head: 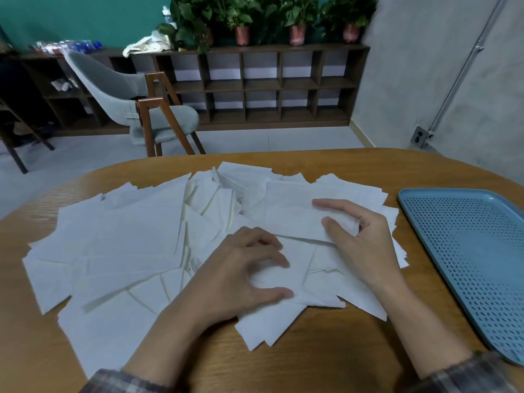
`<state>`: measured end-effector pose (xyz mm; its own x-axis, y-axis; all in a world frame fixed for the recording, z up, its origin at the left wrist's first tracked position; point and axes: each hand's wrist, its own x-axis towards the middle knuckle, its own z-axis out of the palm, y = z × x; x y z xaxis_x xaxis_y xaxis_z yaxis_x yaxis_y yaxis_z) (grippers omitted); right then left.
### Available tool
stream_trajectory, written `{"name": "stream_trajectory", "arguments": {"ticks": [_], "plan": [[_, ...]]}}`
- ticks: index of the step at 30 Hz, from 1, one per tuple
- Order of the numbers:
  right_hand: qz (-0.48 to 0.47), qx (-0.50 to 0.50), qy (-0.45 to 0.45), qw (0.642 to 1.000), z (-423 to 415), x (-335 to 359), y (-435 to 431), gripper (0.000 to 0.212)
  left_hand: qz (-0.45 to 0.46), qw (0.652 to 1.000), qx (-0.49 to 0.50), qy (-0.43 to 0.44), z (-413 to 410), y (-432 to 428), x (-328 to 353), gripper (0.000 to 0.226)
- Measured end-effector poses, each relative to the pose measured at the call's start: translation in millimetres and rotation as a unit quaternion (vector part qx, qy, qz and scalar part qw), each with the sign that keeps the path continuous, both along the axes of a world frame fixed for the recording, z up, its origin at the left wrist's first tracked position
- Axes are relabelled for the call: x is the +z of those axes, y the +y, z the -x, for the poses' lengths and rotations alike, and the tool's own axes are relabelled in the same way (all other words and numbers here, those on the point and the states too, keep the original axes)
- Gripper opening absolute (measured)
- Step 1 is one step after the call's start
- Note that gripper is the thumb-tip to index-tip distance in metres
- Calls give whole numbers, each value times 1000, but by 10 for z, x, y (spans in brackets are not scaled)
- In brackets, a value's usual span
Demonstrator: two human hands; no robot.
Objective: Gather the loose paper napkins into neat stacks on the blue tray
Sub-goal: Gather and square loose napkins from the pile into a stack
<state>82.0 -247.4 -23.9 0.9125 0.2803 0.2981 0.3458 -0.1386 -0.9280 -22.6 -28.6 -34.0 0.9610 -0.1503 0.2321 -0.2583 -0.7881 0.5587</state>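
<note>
1. Find napkins [127, 251] strewn across worktop [312, 350], left of blue tray [467, 251].
2. Pinching one with right hand [365, 245]; left hand [241, 273] curled on others, grip unclear.
3. Expect light, limp, tearable paper; pinch edges gently.

This looks like an office lounge or meeting room. A wooden table [312, 350] stands near, with a grey chair [113, 86] beyond it. A low cubby shelf [255, 86] along the far teal wall [71, 18] carries potted plants [241, 12] and, at far left, bottles [76, 46]. The bare grey right wall [411, 66] has a conduit [472, 61] and a socket box [421, 136].
</note>
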Motion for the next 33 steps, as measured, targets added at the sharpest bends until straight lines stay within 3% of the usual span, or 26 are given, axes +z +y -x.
{"name": "stream_trajectory", "arguments": {"ticks": [9, 14, 18, 21, 28, 33], "plan": [[22, 40, -21, 999, -7, -39, 5, 42, 88, 996, 14, -6, 15, -48, 23, 2], [35, 78, -29, 996, 7, -38, -6, 48, 194, 979, 60, -11, 48, -90, 148, 7], [66, 161, -49, 984, 101, 9, 0, 36, 240, 965, 93, -57, 68, -145, 162, 7], [93, 123, -52, 987, 154, -4, 60, 23, 271, 954, 111, -62, 63, -170, 158, 7], [-18, 43, 48, 998, 86, 51, 22, 8, 285, 936, 187, -83, 68, -82, 226, 28], [-42, 138, 102, 984, 155, 120, 22, 24, 335, 915, 198, -105, 51, -87, 271, 30]]}}
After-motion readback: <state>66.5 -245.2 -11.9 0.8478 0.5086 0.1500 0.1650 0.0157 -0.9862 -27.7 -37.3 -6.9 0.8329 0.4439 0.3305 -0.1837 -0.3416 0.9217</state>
